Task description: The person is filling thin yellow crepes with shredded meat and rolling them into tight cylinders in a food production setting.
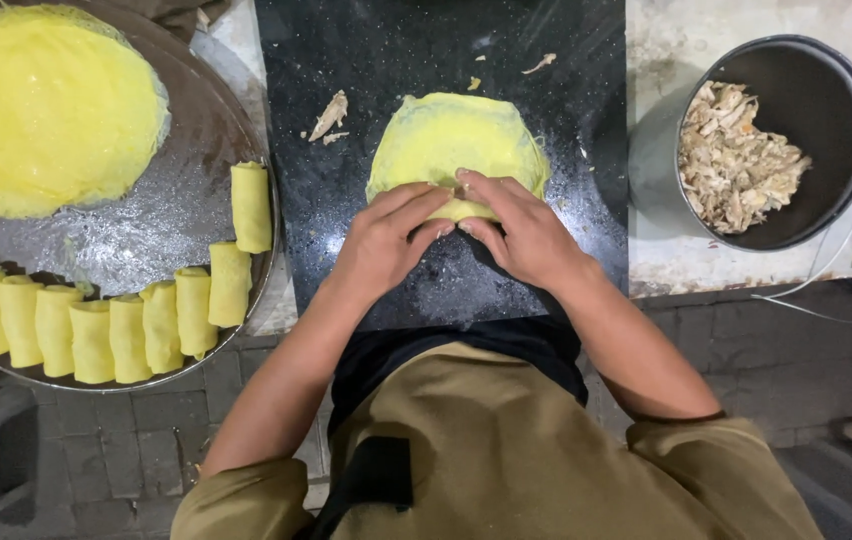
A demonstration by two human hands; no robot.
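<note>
Head view, looking straight down. Thin round yellow crepe sheet (458, 140) lies flat on the black speckled stone slab (366, 60), near the slab's middle; its near edge is folded up and over toward the centre.

Left hand (386, 235) and right hand (518, 228) sit side by side on that folded near edge, fingertips meeting. Both grips are closed on the crepe fold, fingers curled over it and pressing down. What sits inside the fold is hidden under the fingers; cannot tell what it is.

A few pale shredded scraps (329, 115) lie on the slab toward its left edge, apart from the crepe.

Left of the slab: large round metal tray (186, 200), cut off by the frame at top and left. It carries a stack of flat yellow crepes (46, 105) on its far side and a curved row of rolled yellow crepe tubes (96, 335) along its near rim; the count is uncertain at the left cut.

Right of the slab, on the pale stained worktop (656, 60): dark round pot (826, 90) holding shredded pale filling (736, 160). A white cable (826, 300) runs along the worktop's near right edge; its ends are out of frame.
</note>
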